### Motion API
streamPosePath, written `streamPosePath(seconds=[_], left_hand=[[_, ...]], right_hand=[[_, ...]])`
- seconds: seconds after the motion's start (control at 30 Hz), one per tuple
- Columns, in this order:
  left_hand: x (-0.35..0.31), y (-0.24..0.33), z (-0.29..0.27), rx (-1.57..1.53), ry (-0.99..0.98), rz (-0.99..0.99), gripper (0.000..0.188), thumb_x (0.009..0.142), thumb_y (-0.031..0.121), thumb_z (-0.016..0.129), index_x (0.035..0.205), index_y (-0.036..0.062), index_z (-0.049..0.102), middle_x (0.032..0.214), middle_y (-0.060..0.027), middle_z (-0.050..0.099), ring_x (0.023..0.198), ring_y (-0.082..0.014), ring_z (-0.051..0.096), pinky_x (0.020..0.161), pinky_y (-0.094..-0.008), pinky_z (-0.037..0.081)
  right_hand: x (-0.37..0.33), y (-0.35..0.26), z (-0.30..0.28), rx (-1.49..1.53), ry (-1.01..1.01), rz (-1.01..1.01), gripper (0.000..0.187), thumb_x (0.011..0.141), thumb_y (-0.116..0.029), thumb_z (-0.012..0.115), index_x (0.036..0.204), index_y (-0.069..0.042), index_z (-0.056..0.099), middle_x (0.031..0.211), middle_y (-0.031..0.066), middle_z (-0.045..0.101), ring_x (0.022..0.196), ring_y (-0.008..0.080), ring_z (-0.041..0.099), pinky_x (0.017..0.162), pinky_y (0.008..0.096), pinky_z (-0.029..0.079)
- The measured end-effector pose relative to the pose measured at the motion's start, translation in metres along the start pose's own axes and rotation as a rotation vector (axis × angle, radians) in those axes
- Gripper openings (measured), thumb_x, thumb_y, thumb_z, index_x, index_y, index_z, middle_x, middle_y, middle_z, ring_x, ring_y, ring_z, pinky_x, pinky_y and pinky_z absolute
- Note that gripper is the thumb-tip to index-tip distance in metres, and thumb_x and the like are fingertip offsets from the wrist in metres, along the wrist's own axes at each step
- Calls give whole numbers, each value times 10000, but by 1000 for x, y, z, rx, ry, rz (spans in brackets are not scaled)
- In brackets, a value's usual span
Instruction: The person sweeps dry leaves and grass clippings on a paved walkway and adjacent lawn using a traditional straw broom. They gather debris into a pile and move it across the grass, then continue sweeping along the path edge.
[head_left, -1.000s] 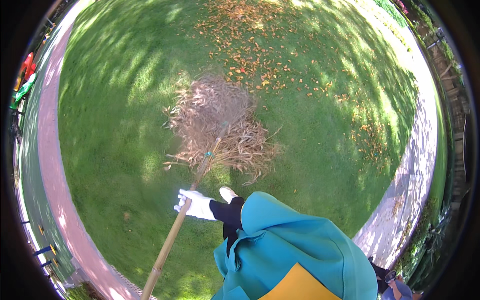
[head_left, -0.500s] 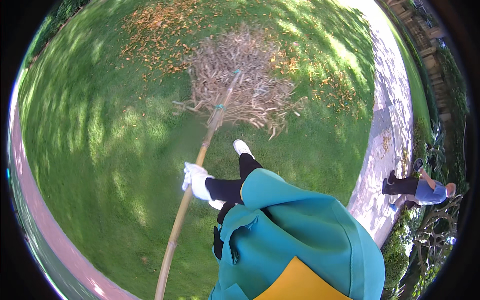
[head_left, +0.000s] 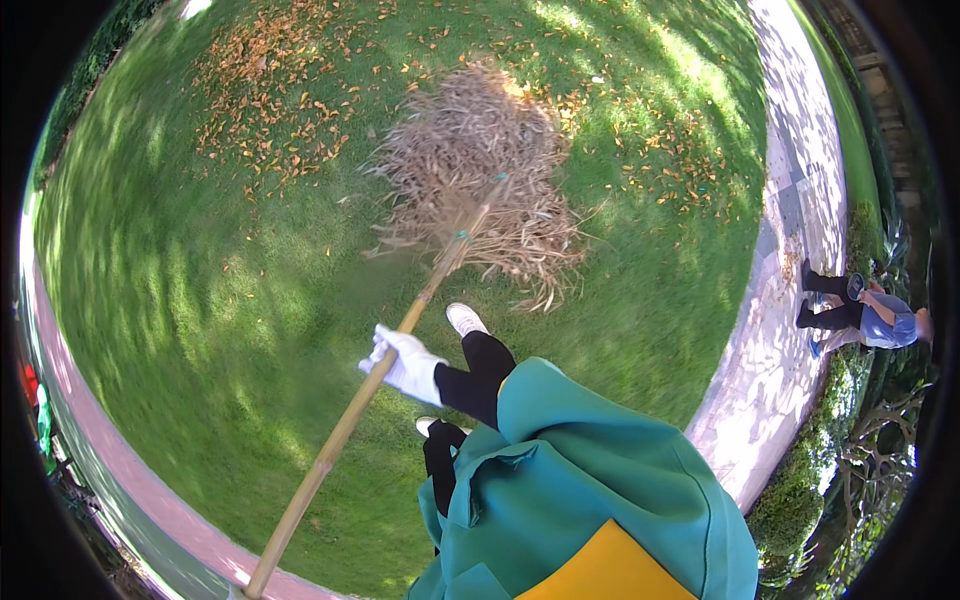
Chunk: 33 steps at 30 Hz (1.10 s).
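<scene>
A long broom with a bamboo pole (head_left: 322, 465) slants up across the view from the lower left. Its wide head of dry brown twigs (head_left: 490, 150) spreads over the grass, with turquoise ties where it joins the pole. My right hand (head_left: 408, 366), in a white glove, is closed round the middle of the pole. Its arm reaches over from the right in a black undersleeve and a teal sleeve (head_left: 570, 405). At the lower edge only a sliver of my left hand's white glove (head_left: 238, 593) shows, closed at the pole's upper end.
Orange-yellow fallen leaves (head_left: 265, 110) lie scattered on the lawn (head_left: 150, 300), with more (head_left: 675, 160) right of the broom head. My white shoe (head_left: 465, 319) stands below it. A paved path (head_left: 790, 250) runs along the right, where a person in blue (head_left: 880, 318) stands. A pinkish path (head_left: 120, 450) curves at left.
The pole has tilted further, its upper end moving left, and a bit of my left glove now shows. The twig head has shifted slightly right and down across the grass. The view has turned a little.
</scene>
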<state>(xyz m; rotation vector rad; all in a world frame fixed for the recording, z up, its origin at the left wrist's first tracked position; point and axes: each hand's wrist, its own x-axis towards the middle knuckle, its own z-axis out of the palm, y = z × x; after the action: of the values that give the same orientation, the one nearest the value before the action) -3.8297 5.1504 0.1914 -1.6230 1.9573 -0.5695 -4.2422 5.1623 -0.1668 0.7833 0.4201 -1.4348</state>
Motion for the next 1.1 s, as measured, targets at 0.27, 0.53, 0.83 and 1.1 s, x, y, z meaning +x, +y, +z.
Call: streamPosePath(seconds=[0.27, 0.53, 0.83, 1.1], left_hand=[[35, 352, -60, -358, 229, 471, 142, 724, 170, 640, 686, 161, 504, 576, -26, 542, 524, -218, 572, 524, -368, 429], [-77, 276, 5, -395, 366, 348, 180, 676, 156, 705, 718, 141, 531, 547, -40, 560, 485, -245, 561, 502, -372, 430], [-302, 94, 86, 6, -29, -32, 125, 698, 288, 643, 679, 167, 618, 576, -79, 625, 516, -288, 624, 461, -415, 486], [-372, 72, 2, 416, -311, -97, 186, 760, 349, 582, 735, 174, 643, 609, -72, 636, 572, -265, 644, 485, -405, 494]], right_hand=[[-74, -276, -33, -130, 160, -540, 231, 903, -267, 557, 771, -114, 445, 469, 0, 396, 490, 234, 458, 547, 383, 415], [-186, -275, -85, -132, 170, -581, 214, 907, -243, 557, 777, -113, 445, 471, -7, 392, 468, 218, 454, 524, 388, 436], [-209, -28, -193, -63, 135, -44, 238, 882, -226, 625, 746, -115, 464, 552, -22, 445, 469, 162, 481, 692, 464, 547], [-264, -15, -245, 7, 35, 198, 260, 913, -254, 585, 736, -107, 464, 581, 2, 469, 575, 173, 521, 781, 469, 532]])
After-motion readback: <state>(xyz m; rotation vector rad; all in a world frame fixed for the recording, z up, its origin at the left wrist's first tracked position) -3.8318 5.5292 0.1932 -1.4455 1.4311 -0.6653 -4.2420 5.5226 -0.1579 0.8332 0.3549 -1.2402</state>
